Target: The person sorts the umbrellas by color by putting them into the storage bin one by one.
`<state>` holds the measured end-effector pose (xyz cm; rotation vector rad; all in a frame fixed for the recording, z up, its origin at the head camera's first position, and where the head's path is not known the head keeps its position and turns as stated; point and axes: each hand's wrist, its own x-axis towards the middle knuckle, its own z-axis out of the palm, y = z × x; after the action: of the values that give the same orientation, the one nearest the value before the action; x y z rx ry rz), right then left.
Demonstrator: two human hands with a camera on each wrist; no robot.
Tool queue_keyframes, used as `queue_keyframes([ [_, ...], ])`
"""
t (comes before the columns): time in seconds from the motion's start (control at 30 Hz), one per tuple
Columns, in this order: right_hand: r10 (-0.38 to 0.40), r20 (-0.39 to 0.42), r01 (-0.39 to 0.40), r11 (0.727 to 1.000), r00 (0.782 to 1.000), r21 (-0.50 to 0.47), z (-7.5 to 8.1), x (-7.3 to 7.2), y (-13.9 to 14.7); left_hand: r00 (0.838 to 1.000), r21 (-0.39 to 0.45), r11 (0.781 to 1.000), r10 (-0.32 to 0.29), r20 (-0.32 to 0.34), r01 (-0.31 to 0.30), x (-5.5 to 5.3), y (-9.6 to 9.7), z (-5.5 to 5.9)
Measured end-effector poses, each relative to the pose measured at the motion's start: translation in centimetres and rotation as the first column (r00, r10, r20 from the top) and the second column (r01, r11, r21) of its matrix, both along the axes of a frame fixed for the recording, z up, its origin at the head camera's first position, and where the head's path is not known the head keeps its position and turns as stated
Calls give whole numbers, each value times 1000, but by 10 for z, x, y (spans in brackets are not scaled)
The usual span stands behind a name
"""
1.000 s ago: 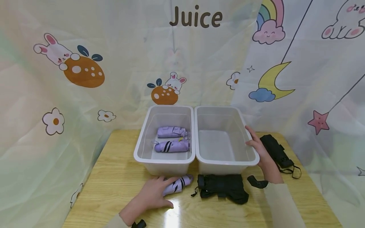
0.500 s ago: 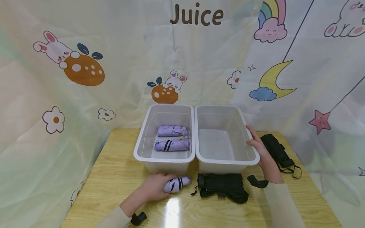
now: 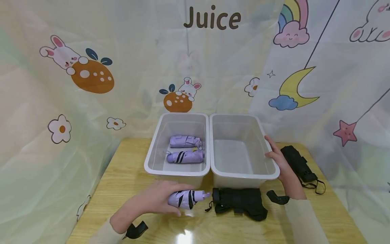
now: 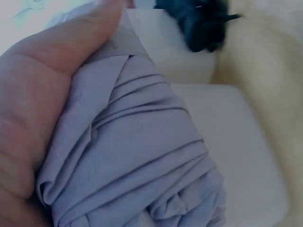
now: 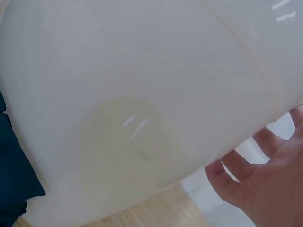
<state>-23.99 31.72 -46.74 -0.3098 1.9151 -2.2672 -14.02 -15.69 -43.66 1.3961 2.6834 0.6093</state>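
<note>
My left hand (image 3: 155,198) grips a folded lilac umbrella (image 3: 182,199) with black stripes, in front of the left white bin (image 3: 179,173). In the left wrist view the thumb lies along the wrinkled lilac umbrella cloth (image 4: 137,142). Two more lilac umbrellas, a rear one (image 3: 184,141) and a front one (image 3: 186,156), lie inside the left bin. My right hand (image 3: 281,162) holds the right rim of the right white bin (image 3: 246,176). The right wrist view shows its fingers (image 5: 234,165) against that bin's outer wall (image 5: 142,71).
A folded black umbrella (image 3: 239,202) lies in front of the right bin. Another black umbrella (image 3: 298,164) with a cord loop lies right of my right hand. Wooden tabletop (image 3: 122,176) lies underneath, with a printed cloth (image 3: 137,67) hanging behind.
My left hand has closed around the lilac umbrella on the table and shifted it slightly, turning it closer to level. My right hand stays at the right bin's rim.
</note>
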Motion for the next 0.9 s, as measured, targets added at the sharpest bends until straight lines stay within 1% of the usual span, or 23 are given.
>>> queue_keyframes([
  [0.07, -3, 5, 3, 1000, 1000, 1, 1, 0, 1, 999, 21, 999, -37, -22, 37, -1, -2, 16],
  [0.13, -12, 7, 12, 1000, 1000, 10, 3, 0, 0, 997, 25, 998, -56, -57, 58, -4, -4, 34],
  [0.2, -20, 8, 20, 1000, 1000, 14, 3, 0, 1, 994, 23, 998, -61, -91, 64, -10, -6, 53],
  [0.27, -23, 12, 22, 999, 1000, 24, 3, 1, 1, 992, 17, 998, -52, -111, 54, -17, -9, 71],
  [0.33, -19, 18, 18, 999, 1000, 35, 0, 3, 1, 994, 29, 998, -45, -95, 48, -26, -13, 87],
  [0.4, -15, 24, 14, 999, 1000, 38, -2, 5, 0, 998, 48, 998, -37, -54, 39, -39, -15, 100],
  [0.5, -22, 18, 21, 999, 1000, 42, -3, 6, 0, 1000, 81, 996, -23, 8, 23, -64, -17, 114],
  [0.6, -25, 1, 25, 999, 1000, 36, -3, 4, -1, 998, 101, 995, -6, 66, -1, -93, -16, 122],
  [0.67, -20, -1, 20, 999, 1000, 34, -2, 4, -1, 997, 84, 996, 19, 81, -26, -109, -15, 123],
  [0.7, -16, 3, 16, 999, 1000, 34, -2, 4, -1, 996, 62, 997, 37, 82, -42, -117, -14, 123],
  [0.77, -12, 9, 12, 999, 1000, 38, -2, 5, -1, 994, 16, 998, 67, 85, -68, -130, -12, 119],
  [0.83, -15, 15, 14, 999, 1000, 35, -1, 5, -1, 992, -50, 993, 106, 69, -103, -142, -9, 113],
  [0.9, -19, 16, 19, 999, 1000, 38, -1, 5, 0, 991, -100, 988, 124, 57, -118, -154, -5, 106],
])
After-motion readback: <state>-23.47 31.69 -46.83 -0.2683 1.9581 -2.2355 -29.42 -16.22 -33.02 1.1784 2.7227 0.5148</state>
